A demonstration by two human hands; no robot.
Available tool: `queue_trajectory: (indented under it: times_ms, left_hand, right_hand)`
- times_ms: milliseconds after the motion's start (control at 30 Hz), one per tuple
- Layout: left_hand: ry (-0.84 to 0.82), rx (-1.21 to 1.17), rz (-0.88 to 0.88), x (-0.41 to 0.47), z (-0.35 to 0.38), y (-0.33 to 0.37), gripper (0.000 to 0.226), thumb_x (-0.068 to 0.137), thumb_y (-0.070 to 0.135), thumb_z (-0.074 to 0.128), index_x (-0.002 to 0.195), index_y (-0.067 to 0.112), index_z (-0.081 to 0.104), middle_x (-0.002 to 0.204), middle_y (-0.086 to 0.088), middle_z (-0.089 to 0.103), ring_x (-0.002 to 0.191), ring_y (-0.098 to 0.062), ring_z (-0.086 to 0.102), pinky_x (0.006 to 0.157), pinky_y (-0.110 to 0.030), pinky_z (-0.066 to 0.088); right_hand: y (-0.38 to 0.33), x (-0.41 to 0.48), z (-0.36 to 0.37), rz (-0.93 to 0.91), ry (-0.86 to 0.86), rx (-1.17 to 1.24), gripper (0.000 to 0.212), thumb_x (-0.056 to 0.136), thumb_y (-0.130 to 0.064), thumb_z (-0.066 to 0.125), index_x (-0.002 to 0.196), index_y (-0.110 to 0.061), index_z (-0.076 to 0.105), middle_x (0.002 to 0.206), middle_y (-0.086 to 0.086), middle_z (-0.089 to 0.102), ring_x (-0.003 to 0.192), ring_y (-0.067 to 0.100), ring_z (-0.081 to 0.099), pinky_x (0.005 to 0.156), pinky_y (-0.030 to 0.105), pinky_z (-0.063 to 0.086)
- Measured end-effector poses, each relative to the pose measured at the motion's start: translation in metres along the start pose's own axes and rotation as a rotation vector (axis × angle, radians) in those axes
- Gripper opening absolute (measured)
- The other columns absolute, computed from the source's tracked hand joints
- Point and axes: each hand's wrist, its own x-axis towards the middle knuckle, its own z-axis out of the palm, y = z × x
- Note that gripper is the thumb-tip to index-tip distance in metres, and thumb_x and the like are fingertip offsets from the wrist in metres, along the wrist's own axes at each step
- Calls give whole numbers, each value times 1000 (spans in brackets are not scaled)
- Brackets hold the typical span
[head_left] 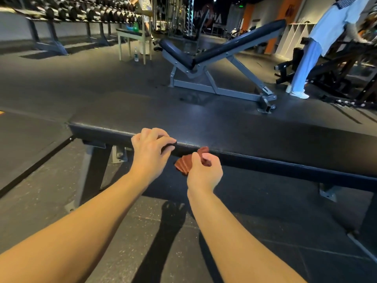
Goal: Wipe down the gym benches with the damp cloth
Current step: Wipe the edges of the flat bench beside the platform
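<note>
- Head view: a flat bench [224, 127] runs across the middle from 9 to 3 o'clock; its pad is a long slab of smooth black vinyl with a slight sheen and a stitched, rounded near edge, set on a dark metal frame with grey bolted brackets
- left hand [150, 149], just left of centre, grips that near edge; its fingers are curled over the top of the pad and its thumb lies against the front face
- right hand [204, 172], just beside it toward 4 o'clock, is closed in a pinch on the cloth [184, 164]
- the cloth is rust-red, bunched into soft pleats; it sits against the front face of the pad just under the edge, between the two hands
- floor [102, 78] is dark rubber matting, speckled near the camera
- incline bench [234, 43] stands at 12 to 1 o'clock; black padded seat and raised back form a V on a grey steel frame
- dumbbell rack [81, 11] with rows of round dark weights fills 10 to 11 o'clock
- a pale wooden stool [132, 34] stands near 12 o'clock, with a clear plastic bottle [136, 55] upright on the floor between its legs
- a person [330, 27] in loose pale-blue clothing stands at 2 o'clock
</note>
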Motion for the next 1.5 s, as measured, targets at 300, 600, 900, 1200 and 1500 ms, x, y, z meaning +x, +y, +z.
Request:
queue_trajectory:
  times_ms: [300, 600, 900, 1200, 1500]
  left_hand:
    - [-510, -342, -254, -39, -42, -26, 22, 96, 42, 65, 117, 39, 67, 115, 22, 62, 103, -3, 59, 96, -37, 55]
    - [-492, -543, -397, -48, -63, -24, 30, 89, 50, 70, 113, 32, 69, 106, 16, 71, 99, -6, 70, 91, -32, 60]
    - [-390, -461, -417, -42, -69, -71, 13, 92, 41, 71, 97, 30, 73, 86, 14, 74, 82, -6, 71, 80, -33, 62]
    - [-346, -466, -492, -33, -92, -105, 28, 84, 53, 76, 100, 33, 64, 90, 14, 69, 82, -3, 66, 71, -18, 54]
    - [86, -437, -913, -30, -81, -120, 17, 85, 40, 76, 89, 25, 68, 80, 8, 70, 78, -10, 67, 67, -29, 50]
  right_hand:
    - [3, -25, -5, 38, -416, -103, 9, 99, -35, 68, 99, -37, 59, 100, -17, 61, 90, 9, 63, 68, 12, 46]
    - [-3, -41, 7, 2, -559, -104, 9, 98, -33, 68, 106, -32, 65, 102, -11, 68, 91, 11, 67, 72, 15, 51]
    - [-3, -58, 52, -11, -608, -213, 7, 99, -31, 68, 106, -32, 68, 100, -15, 67, 90, 7, 66, 62, 9, 46]
    - [-19, -68, 98, -53, -636, -326, 4, 97, -29, 70, 100, -31, 70, 95, -14, 71, 87, 5, 69, 70, 14, 53]
    - [-16, -47, 86, -310, -627, -373, 22, 102, -16, 60, 116, -29, 72, 111, -18, 65, 101, 3, 62, 86, 13, 46]
